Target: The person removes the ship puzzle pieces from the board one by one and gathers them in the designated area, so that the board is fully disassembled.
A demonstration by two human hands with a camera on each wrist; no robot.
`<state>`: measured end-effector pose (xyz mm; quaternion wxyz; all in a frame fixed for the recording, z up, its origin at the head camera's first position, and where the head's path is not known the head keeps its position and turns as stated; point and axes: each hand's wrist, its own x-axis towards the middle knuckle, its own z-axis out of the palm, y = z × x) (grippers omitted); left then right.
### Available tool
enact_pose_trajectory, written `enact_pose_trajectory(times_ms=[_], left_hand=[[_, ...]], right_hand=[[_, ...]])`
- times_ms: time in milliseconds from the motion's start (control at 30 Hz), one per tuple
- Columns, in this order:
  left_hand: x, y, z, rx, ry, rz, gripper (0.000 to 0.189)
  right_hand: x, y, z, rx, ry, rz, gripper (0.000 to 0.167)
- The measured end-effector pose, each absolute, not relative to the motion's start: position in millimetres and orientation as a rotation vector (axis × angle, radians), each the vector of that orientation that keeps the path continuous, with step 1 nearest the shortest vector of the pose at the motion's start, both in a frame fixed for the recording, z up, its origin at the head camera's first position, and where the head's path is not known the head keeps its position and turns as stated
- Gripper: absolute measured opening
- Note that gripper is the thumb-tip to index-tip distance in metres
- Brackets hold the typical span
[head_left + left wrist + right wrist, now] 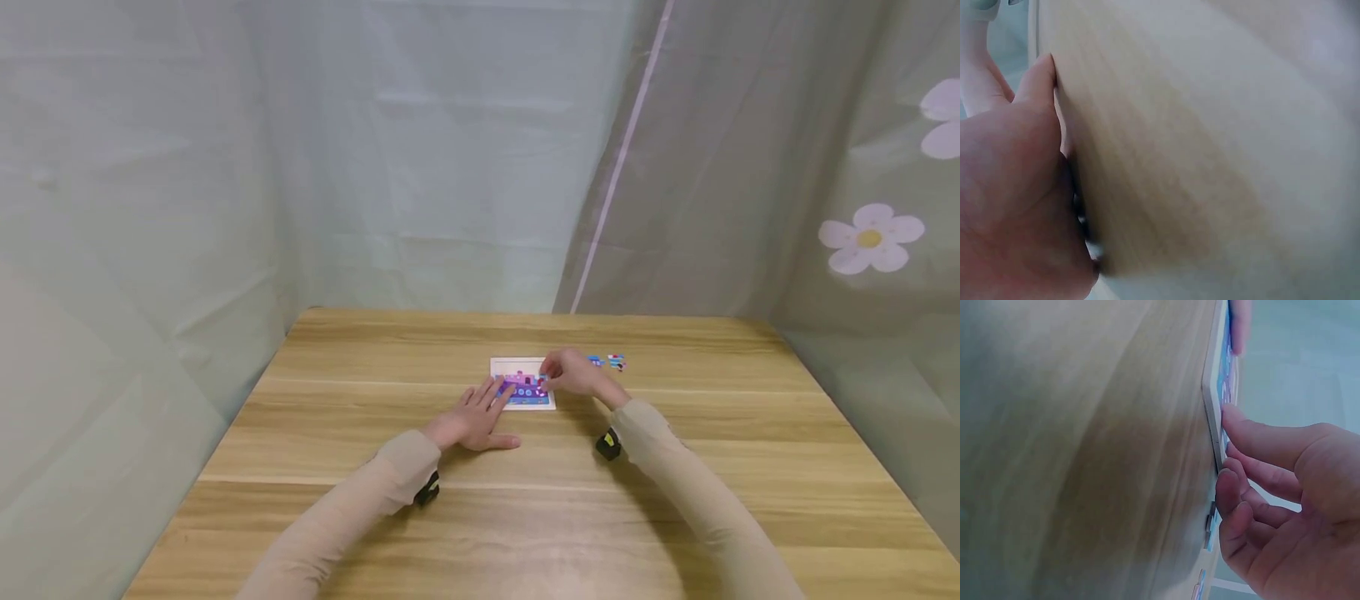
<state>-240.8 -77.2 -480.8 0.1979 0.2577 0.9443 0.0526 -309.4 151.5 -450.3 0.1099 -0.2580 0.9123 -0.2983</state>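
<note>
A small jigsaw board (513, 365) with a pale frame lies on the table, its lower part filled with purple, pink and blue pieces and its upper strip bare. My left hand (471, 421) rests with straight, spread fingers on the board's left side, thumb out on the wood. At the right edge my right hand (577, 372) has thumb and index finger pinching a puzzle piece (542, 382) against the surface; the fingers mostly hide it. In the right wrist view the other fingers (1235, 519) curl beside the board's edge (1213, 406). The left wrist view shows mainly palm and tabletop.
Several loose puzzle pieces (617, 362) lie on the wooden table (480, 533) just right of the right hand. One loose piece (1210, 528) also shows below the fingers in the right wrist view. Fabric curtains (465, 167) hang behind the table and at both sides.
</note>
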Motion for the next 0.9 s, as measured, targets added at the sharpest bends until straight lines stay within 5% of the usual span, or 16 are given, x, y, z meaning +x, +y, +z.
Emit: enact_pose_trajectory(times_ms=[900], left_hand=[[-227, -56, -446, 0.767, 2.655, 0.023, 0.086]], right_hand=[[-307, 148, -454, -0.674, 2.705, -0.886, 0.02]])
